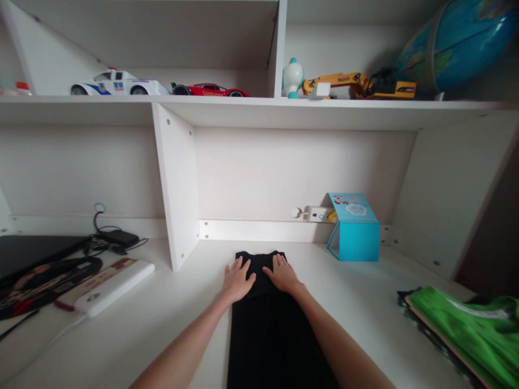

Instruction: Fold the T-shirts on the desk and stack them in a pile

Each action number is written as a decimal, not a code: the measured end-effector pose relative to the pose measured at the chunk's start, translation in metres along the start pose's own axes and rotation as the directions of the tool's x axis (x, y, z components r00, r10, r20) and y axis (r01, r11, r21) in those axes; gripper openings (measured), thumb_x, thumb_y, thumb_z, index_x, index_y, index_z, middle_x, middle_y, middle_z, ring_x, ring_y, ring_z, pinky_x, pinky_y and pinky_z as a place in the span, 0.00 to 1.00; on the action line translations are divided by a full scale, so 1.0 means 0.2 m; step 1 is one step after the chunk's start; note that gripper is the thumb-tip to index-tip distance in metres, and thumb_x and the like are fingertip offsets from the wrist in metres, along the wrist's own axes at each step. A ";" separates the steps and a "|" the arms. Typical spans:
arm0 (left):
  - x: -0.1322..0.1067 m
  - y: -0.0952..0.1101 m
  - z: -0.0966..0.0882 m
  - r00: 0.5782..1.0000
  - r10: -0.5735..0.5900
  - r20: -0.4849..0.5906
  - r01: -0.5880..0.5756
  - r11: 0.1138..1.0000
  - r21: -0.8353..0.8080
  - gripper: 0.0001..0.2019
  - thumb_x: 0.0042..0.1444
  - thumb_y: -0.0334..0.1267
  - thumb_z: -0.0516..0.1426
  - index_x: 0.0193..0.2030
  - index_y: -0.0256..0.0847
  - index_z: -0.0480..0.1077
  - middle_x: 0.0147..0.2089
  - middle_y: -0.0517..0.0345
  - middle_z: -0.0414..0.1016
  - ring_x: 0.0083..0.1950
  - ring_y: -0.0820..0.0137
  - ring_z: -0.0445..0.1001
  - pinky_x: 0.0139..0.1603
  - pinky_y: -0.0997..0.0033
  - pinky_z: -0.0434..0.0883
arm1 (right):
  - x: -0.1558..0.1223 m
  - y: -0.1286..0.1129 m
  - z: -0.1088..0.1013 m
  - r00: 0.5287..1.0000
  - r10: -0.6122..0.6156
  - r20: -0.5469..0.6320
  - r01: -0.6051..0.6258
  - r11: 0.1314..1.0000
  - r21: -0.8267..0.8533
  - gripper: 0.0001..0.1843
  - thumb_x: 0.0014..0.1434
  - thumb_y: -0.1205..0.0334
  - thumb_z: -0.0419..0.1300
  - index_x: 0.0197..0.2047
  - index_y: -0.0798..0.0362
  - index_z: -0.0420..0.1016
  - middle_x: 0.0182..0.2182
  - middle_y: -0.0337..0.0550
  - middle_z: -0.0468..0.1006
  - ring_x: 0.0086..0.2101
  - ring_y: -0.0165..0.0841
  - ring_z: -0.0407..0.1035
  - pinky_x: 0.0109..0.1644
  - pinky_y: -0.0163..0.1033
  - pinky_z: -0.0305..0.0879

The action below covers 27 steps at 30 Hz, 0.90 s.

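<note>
A long black cloth point(267, 335) lies flat on the white desk point(357, 302), running from the near edge toward the back wall. My left hand point(237, 280) rests palm down on its far left part, fingers stretched out. Beside it, my right hand point(283, 274) lies flat on the far right part, fingers spread too. Both hands press on the cloth near its far end and hold nothing.
A blue box point(356, 229) stands at the back right. Green cloth point(474, 329) lies at the right edge. At the left are a white flat device point(109, 283), a dark laptop point(28, 251) and cables. A white divider panel point(178, 183) rises left of the cloth. Toy cars, an excavator and a globe sit on the shelf above.
</note>
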<state>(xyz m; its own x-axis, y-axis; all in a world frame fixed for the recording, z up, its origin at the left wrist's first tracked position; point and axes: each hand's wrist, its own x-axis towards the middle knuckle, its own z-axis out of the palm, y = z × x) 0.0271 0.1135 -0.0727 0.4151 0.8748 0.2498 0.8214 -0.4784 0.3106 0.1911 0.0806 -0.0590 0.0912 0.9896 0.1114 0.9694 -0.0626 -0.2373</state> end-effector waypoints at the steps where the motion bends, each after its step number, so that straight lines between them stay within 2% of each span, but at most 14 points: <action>1: 0.00 0.00 0.00 1.000 -0.006 -0.001 0.006 1.000 0.009 0.27 0.55 0.46 0.46 0.60 0.40 0.56 0.64 0.42 0.49 0.64 0.56 0.48 0.60 0.47 0.45 | 0.01 0.01 0.03 0.999 0.034 0.000 -0.034 0.999 0.003 0.39 0.61 0.45 0.39 0.63 0.71 0.43 0.61 0.61 0.46 0.61 0.44 0.39 0.60 0.48 0.42; 6: 0.02 0.02 0.00 0.999 -0.041 0.010 0.041 0.999 0.020 0.29 0.52 0.47 0.48 0.61 0.37 0.55 0.64 0.39 0.49 0.64 0.53 0.47 0.60 0.46 0.44 | 0.04 0.06 0.08 0.994 0.112 0.017 -0.112 0.994 0.006 0.46 0.55 0.34 0.36 0.65 0.61 0.39 0.63 0.52 0.40 0.61 0.45 0.31 0.60 0.52 0.37; 8: 0.06 0.03 -0.01 0.999 -0.049 0.011 0.049 0.999 0.016 0.28 0.51 0.46 0.49 0.58 0.37 0.59 0.62 0.37 0.53 0.63 0.50 0.50 0.58 0.41 0.41 | 0.05 0.06 0.08 0.992 0.120 0.032 -0.120 0.993 0.005 0.46 0.54 0.33 0.36 0.65 0.58 0.38 0.64 0.49 0.38 0.61 0.45 0.30 0.59 0.54 0.35; 11: 0.12 0.04 -0.03 0.998 -0.048 -0.041 0.050 0.998 0.029 0.25 0.52 0.45 0.49 0.54 0.35 0.63 0.59 0.36 0.59 0.61 0.48 0.54 0.57 0.36 0.36 | 0.05 0.06 0.08 0.990 0.130 0.052 -0.131 0.991 0.001 0.45 0.55 0.34 0.34 0.65 0.59 0.38 0.64 0.50 0.36 0.61 0.45 0.28 0.58 0.59 0.32; 15: 0.19 0.02 0.01 0.999 0.004 -0.032 -0.005 1.000 -0.007 0.25 0.54 0.44 0.47 0.57 0.37 0.60 0.62 0.41 0.54 0.64 0.51 0.47 0.58 0.38 0.38 | 0.06 0.06 0.08 0.989 0.138 0.044 -0.137 0.990 -0.013 0.46 0.55 0.34 0.34 0.65 0.61 0.38 0.64 0.52 0.36 0.61 0.44 0.25 0.58 0.60 0.28; 20: 0.26 -0.04 0.09 0.999 -0.035 -0.020 0.034 0.999 -0.030 0.25 0.54 0.50 0.47 0.58 0.45 0.59 0.64 0.45 0.50 0.65 0.50 0.44 0.56 0.33 0.34 | 0.09 0.08 0.07 0.986 0.151 0.068 -0.153 0.988 0.019 0.48 0.53 0.32 0.35 0.65 0.60 0.36 0.64 0.52 0.35 0.61 0.45 0.27 0.58 0.61 0.30; 24: 0.32 -0.06 0.11 0.998 -0.067 0.009 0.067 0.998 0.004 0.25 0.54 0.52 0.47 0.58 0.51 0.59 0.65 0.47 0.48 0.65 0.50 0.42 0.54 0.31 0.32 | 0.15 0.09 0.06 0.979 0.190 0.069 -0.192 0.981 0.024 0.47 0.52 0.31 0.35 0.65 0.55 0.37 0.64 0.52 0.36 0.61 0.47 0.29 0.56 0.63 0.29; 27: 0.36 -0.06 0.11 0.996 -0.084 -0.007 0.084 0.996 0.011 0.25 0.54 0.52 0.47 0.58 0.49 0.58 0.65 0.47 0.48 0.65 0.50 0.41 0.53 0.30 0.32 | 0.18 0.09 0.07 0.978 0.200 0.061 -0.202 0.979 0.032 0.45 0.51 0.30 0.36 0.65 0.49 0.41 0.64 0.50 0.38 0.61 0.49 0.30 0.55 0.65 0.29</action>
<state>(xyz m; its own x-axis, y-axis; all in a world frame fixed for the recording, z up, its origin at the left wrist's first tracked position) 0.0561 0.1826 -0.0784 0.3422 0.9112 0.2293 0.8576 -0.4026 0.3201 0.2098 0.1172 -0.0720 0.2693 0.9630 0.0023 0.9232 -0.2575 -0.2854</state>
